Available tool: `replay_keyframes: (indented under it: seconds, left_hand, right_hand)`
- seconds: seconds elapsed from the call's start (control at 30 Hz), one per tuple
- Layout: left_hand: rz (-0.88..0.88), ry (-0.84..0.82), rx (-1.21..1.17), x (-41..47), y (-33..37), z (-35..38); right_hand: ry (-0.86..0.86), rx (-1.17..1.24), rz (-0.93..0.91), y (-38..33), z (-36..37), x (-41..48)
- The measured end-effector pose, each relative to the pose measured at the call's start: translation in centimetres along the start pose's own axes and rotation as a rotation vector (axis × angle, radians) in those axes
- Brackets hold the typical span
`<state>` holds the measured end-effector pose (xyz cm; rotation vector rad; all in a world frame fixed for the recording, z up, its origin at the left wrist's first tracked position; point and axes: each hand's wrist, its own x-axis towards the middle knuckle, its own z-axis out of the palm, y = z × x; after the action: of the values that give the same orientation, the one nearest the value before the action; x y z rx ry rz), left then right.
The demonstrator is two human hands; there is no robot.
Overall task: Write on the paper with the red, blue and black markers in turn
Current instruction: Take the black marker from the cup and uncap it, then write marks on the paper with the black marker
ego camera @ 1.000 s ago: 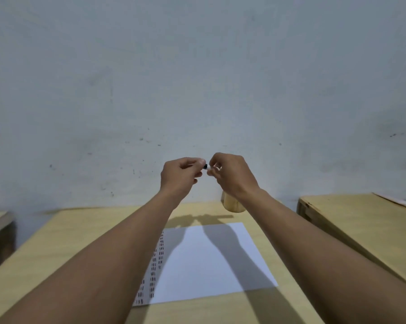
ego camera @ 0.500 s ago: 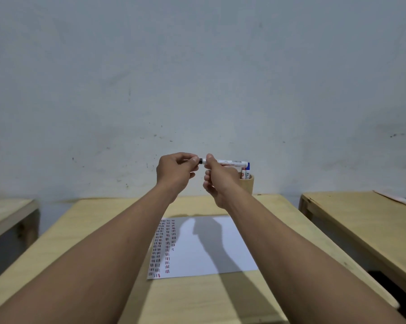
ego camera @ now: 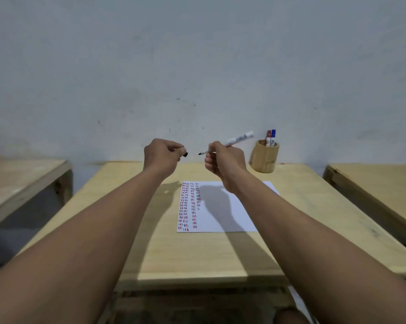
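My right hand (ego camera: 223, 160) grips an uncapped black marker (ego camera: 238, 139), white-bodied, with its black tip pointing left. My left hand (ego camera: 163, 156) pinches the marker's black cap (ego camera: 185, 154), a short gap away from the tip. Both hands hover above the far half of the wooden table (ego camera: 197, 251). Below them lies a white paper (ego camera: 227, 220) with columns of short red, blue and black marks along its left side. A red marker (ego camera: 268, 136) and a blue marker (ego camera: 273, 136) stand in a wooden cup (ego camera: 265, 161) at the table's far right.
A second wooden table (ego camera: 379, 190) stands to the right and another (ego camera: 17, 181) to the left, each across a gap. A pale wall (ego camera: 197, 66) rises right behind the table.
The two hands have drawn apart, and the cap has come off the black marker into my left hand. The view has tilted down, showing more of the table and paper.
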<state>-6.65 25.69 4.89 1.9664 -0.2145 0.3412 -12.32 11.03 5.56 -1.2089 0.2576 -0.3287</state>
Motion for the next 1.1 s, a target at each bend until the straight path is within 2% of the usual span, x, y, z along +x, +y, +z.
replay_keyframes:
  seconds: [0.2,0.37,0.57,0.67,0.8,0.87,0.97,1.1]
  left_hand:
    - [-0.090,-0.073,0.296,-1.8,-5.2,0.2]
    - [-0.065,-0.115,0.462,-3.1,-6.6,0.8]
    - [-0.079,-0.124,0.473,-3.4,-7.8,1.2]
    - [-0.074,-0.090,0.467,-4.1,-8.0,1.1]
    - [-0.085,-0.053,0.576,-5.8,-8.1,0.9]
    - [-0.093,-0.122,0.691,-7.0,-8.3,0.8]
    - [-0.094,-0.309,0.879,-8.2,-9.0,0.9]
    - [-0.090,-0.402,0.910,-8.3,-9.3,0.9]
  right_hand:
    - [-0.069,-0.340,-0.049,3.2,-0.6,-0.8]
    - [-0.051,-0.560,-0.115,5.2,-1.2,-0.9]
    - [-0.025,-0.774,-0.157,6.3,-2.3,-1.8]
    - [-0.015,-0.832,-0.156,7.2,-3.4,-2.3]
    - [0.040,-0.842,-0.150,8.5,-4.4,-2.6]
    - [0.071,-0.837,-0.156,8.9,-4.6,-2.7]
    - [0.070,-0.833,-0.158,9.2,-4.5,-2.8]
    - [0.052,-0.849,-0.159,9.4,-4.5,-2.6]
